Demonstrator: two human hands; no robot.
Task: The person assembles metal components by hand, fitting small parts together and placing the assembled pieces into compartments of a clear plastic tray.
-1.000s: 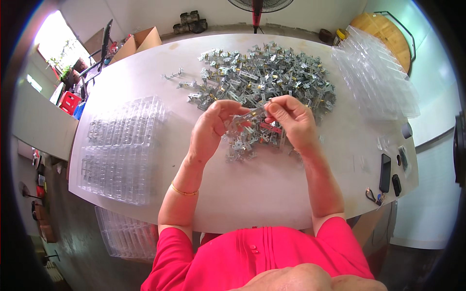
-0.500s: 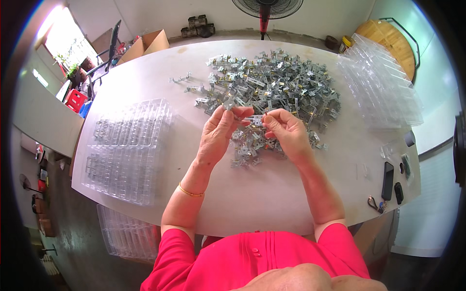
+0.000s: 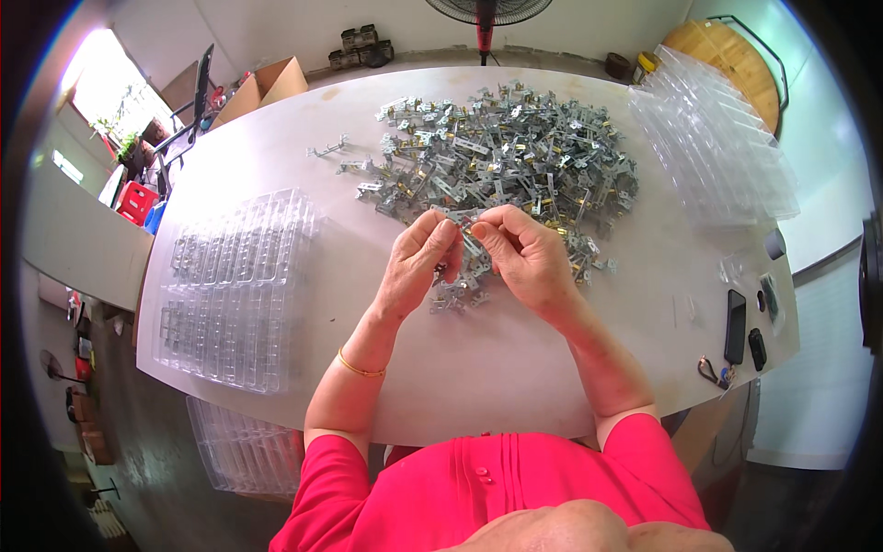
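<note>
Over the near edge of a heap of small metal brackets (image 3: pixel 543 147), my two hands almost meet at the fingertips. My left hand (image 3: pixel 418 262) is closed in a pinch on a small metal bracket (image 3: pixel 464 221), which is hard to pick out against the heap. Thumb and fingers of my right hand (image 3: pixel 529 262) are pressed together right beside that bracket; what they grip is too small to tell. The heaped brackets are silvery, some with brass-coloured parts. One loose bracket (image 3: pixel 328 147) lies apart at the left of the heap.
Clear plastic trays (image 3: pixel 235 313), some compartments filled with metal parts, lie on the table (image 3: pixel 441 386) at left. More clear trays (image 3: pixel 717 147) are stacked at the right. A phone (image 3: pixel 735 327), keys (image 3: pixel 716 371) and tape roll (image 3: pixel 775 244) sit near the right edge.
My right hand has moved left and closed in on my left hand, so the fingertips now come together at the bracket. The whole view has shifted slightly.
</note>
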